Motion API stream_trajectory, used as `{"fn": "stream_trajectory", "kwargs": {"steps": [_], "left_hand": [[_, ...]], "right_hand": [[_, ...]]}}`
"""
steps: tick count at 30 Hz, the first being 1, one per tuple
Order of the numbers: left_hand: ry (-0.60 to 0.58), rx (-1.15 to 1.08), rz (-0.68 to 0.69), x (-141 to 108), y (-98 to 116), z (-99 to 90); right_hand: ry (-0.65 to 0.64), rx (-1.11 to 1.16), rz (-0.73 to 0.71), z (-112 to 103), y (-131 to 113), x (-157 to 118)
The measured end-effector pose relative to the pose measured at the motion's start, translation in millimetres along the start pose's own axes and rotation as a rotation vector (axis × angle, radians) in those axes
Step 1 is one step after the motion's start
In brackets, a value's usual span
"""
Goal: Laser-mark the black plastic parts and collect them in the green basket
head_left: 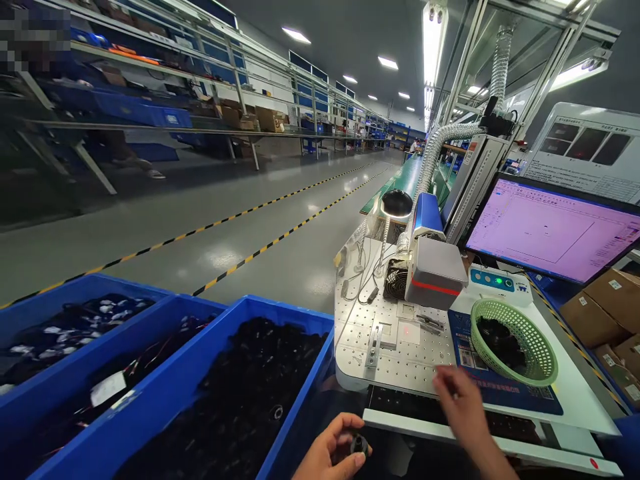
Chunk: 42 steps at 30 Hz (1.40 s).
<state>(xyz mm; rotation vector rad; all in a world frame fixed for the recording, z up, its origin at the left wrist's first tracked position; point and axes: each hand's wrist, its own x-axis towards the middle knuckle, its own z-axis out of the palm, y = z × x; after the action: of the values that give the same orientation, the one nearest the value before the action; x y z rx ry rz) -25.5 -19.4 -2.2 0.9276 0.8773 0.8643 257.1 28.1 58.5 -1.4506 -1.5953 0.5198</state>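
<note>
the left hand (pixel 333 450) sat low at the near edge, fingers curled around a small black ring-shaped part (pixel 359 445), pinched between thumb and fingertips. the right hand (pixel 463 400) hovered over the near edge of the perforated white work plate (pixel 360 333), fingers loosely spread and blurred, holding nothing that could be seen.

a green mesh basket (pixel 535 347) with dark parts inside stood just right of that hand, on a blue printed mat (pixel 500 393) whose writing was too small to read. a grey marking head (pixel 435 273) with a red stripe hung over the plate's far side, and a red dot showed on the small fixture (pixel 407 331) beneath it. the monitor (pixel 550 230) at far right showed a pink program window, text illegible. three blue bins (pixel 210 373) of black parts lined the near left. a posted sheet (pixel 585 150) behind the monitor carried print that could not be made out.
</note>
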Motion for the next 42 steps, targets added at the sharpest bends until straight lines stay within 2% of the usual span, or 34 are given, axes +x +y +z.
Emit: {"fn": "stream_trajectory", "kwargs": {"steps": [3, 5, 9, 13, 16, 18, 21, 23, 26, 28, 31, 36, 42], "left_hand": [[-0.115, 0.003, 0.004, 3, 9, 4.5], [-0.174, -0.001, 0.006, 3, 17, 7.5], [-0.275, 0.008, -0.013, 1, 34, 12.1], [-0.234, 0.021, -0.029, 2, 42, 15.7], [-0.066, -0.003, -0.010, 8, 40, 12.2], [0.151, 0.027, 0.037, 14, 36, 2.2], [0.589, 0.169, 0.123, 16, 23, -25.1], [0.838, 0.278, 0.148, 10, 12, -47.1], [1.036, 0.429, 0.106, -8, -6, -76.2], [1.083, 0.456, 0.031, -17, -15, -89.4], [1.076, 0.410, -0.048, -20, -21, -99.3], [1.053, 0.400, -0.063, -9, -15, -99.8], [1.063, 0.449, -0.094, -9, -13, -97.9]], "right_hand": [[-0.395, 0.121, -0.098, 31, -43, -28], [-0.543, 0.178, -0.108, 40, -63, -36], [-0.618, 0.231, -0.052, 44, -78, -36], [-0.646, 0.239, -0.016, 46, -74, -33], [-0.583, 0.142, -0.083, 49, -64, -18], [-0.447, 0.016, -0.138, 52, -51, 3], [-0.196, -0.146, -0.127, 59, -25, 47], [-0.098, -0.208, -0.087, 64, -8, 74], [-0.078, -0.243, -0.059, 74, 10, 101], [-0.088, -0.245, -0.053, 82, 16, 110], [-0.084, -0.248, -0.051, 91, 22, 116], [-0.044, -0.272, -0.060, 94, 27, 115], [0.034, -0.308, -0.014, 92, 31, 101]]}}
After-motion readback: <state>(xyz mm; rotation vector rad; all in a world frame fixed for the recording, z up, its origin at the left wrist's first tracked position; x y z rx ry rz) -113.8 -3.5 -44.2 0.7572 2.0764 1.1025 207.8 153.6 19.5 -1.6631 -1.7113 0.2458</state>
